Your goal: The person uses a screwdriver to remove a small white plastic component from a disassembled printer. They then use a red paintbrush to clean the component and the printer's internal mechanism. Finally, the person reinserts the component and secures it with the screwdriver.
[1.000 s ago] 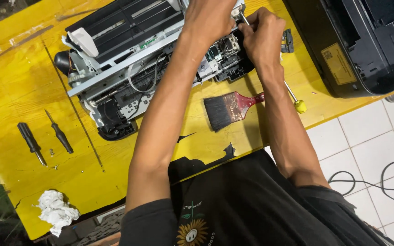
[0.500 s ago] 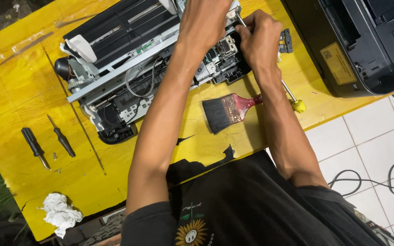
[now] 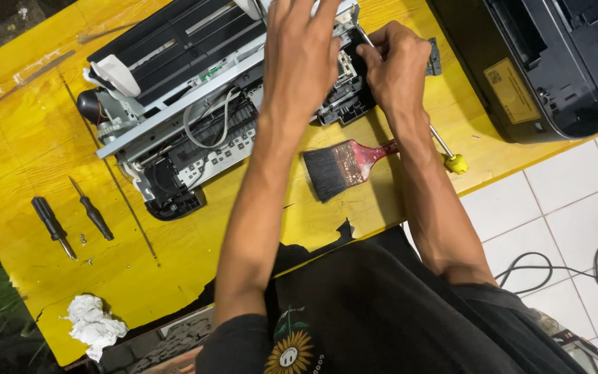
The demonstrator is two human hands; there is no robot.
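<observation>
Yellow bench [image 3: 15, 166]: carrying a stripped printer chassis [image 3: 195, 104], casing already off.
Left hand [image 3: 302, 59]: spreading open over it.
Right hand [image 3: 397, 69]: gripping a thin tool.

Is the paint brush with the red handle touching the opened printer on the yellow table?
Apart. The head view shows a strip of bare yellow table between the bristles of the paint brush and the nearest edge of the opened printer.

Left hand [image 3: 306, 59] fingers now spread above printer mechanism [image 3: 223, 104], right hand [image 3: 397, 69] slightly lower
</observation>
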